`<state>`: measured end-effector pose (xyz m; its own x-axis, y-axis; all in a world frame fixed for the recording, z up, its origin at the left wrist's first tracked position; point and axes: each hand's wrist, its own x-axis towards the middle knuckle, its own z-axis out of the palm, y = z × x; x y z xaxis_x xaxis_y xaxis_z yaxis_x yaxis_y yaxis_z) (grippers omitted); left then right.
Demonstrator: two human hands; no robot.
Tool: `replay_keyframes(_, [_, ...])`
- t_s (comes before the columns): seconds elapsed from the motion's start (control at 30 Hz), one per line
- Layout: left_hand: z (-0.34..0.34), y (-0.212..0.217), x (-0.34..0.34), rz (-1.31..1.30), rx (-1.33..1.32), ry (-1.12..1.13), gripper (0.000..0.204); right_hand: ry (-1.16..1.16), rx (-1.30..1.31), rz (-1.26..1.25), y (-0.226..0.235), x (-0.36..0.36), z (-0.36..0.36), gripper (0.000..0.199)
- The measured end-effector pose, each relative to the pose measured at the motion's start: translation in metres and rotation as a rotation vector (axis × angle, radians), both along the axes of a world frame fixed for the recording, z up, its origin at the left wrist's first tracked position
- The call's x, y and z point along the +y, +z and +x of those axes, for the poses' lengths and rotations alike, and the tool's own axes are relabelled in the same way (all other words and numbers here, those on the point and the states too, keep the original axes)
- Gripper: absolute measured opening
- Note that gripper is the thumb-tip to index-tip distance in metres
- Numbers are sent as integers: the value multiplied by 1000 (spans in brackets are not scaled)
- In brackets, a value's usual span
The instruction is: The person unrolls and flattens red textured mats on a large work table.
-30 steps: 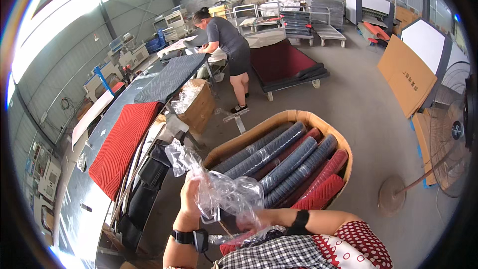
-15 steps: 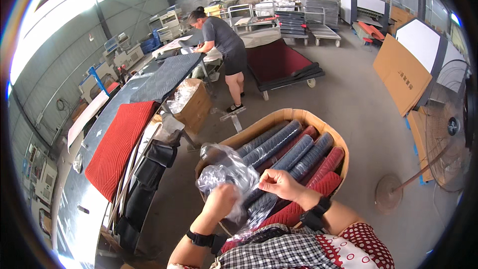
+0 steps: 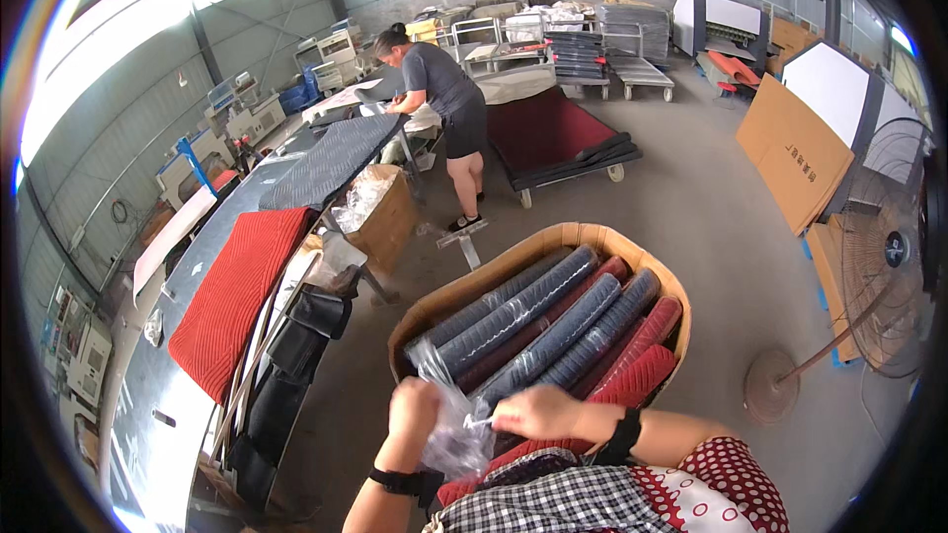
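Observation:
A clear plastic bag [image 3: 456,444] hangs bunched between my hands, over the near-left edge of a large cardboard carton [image 3: 578,234]. My left hand [image 3: 411,413] is closed in a fist on the bag's left side. On the right, my right hand [image 3: 541,413] pinches a white, twisted strand that runs into the bag; motion blurs its fingers. Inside the carton lie several plastic-wrapped rolls, dark blue [image 3: 515,311] and dark red [image 3: 652,326], slanting side by side. A red quilted roll [image 3: 632,377] lies at the near right, partly hidden by my right arm.
To the left stands a long table [image 3: 148,415] with a red quilted mat [image 3: 242,291]. Beyond it a person [image 3: 444,89] bends over the table beside another carton [image 3: 385,222]. A low trolley [image 3: 558,133] carries dark red sheets. A standing fan [image 3: 889,247] is at right.
The plastic bag has come down off the rolls and is bunched smaller. Both hands have moved left; my right hand is lower, and a white strand now shows at its fingers.

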<state>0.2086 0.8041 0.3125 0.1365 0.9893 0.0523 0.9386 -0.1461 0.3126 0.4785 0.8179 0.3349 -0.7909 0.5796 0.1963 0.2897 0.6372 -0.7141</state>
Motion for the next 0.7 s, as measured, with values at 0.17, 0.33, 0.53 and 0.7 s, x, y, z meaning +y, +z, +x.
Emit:
replay_keyframes(0.17, [59, 92, -55, -499, -1752, -256, 50, -351, 170, 105, 6, 56, 17, 23])
replay_keyframes(0.33, [40, 22, -18, -51, -1612, -9, 43, 37, -47, -80, -45, -19, -27, 22])
replay_keyframes(0.53, [43, 13, -41, -133, -540, -316, 17, -21, 53, 518, 21, 34, 6, 26])
replay_keyframes(0.7, [53, 30, -55, -451, -1745, 45, 26, -122, 146, 29, -33, 38, 6, 26])
